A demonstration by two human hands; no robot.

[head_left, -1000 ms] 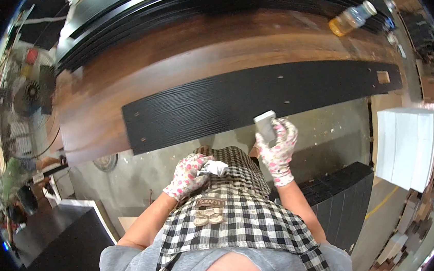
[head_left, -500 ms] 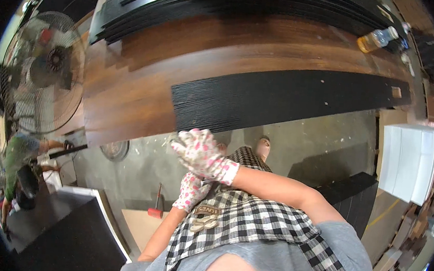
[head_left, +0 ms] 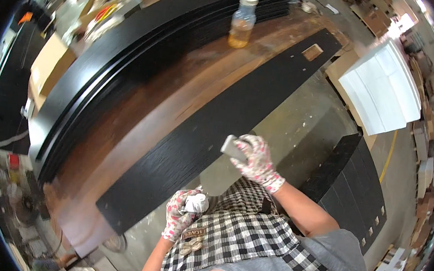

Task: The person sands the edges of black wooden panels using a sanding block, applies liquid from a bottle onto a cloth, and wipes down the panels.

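Note:
My right hand (head_left: 257,162), in a white glove with pink spots, grips a small grey-and-white rectangular block (head_left: 233,149) just off the near edge of a black board (head_left: 202,129). A crumpled white cloth (head_left: 196,204) is held in my left hand (head_left: 178,212), gloved alike, close to my checked apron (head_left: 250,231). The long black board lies flat along the near side of a brown wooden table (head_left: 141,121). Near the board's far right end is a rectangular cut-out. Neither hand touches the board.
Behind the board, a stack of black boards (head_left: 103,81) lines the table's far side. A bottle of amber liquid (head_left: 242,24) stands at the stack's right part. More black boards (head_left: 352,183) and a white foam stack (head_left: 384,85) stand to my right. Cardboard boxes (head_left: 50,69) are at far left.
My view has swung to the right. My hands have parted, the right moving rightward; the grey-and-white block and the white cloth now show in them.

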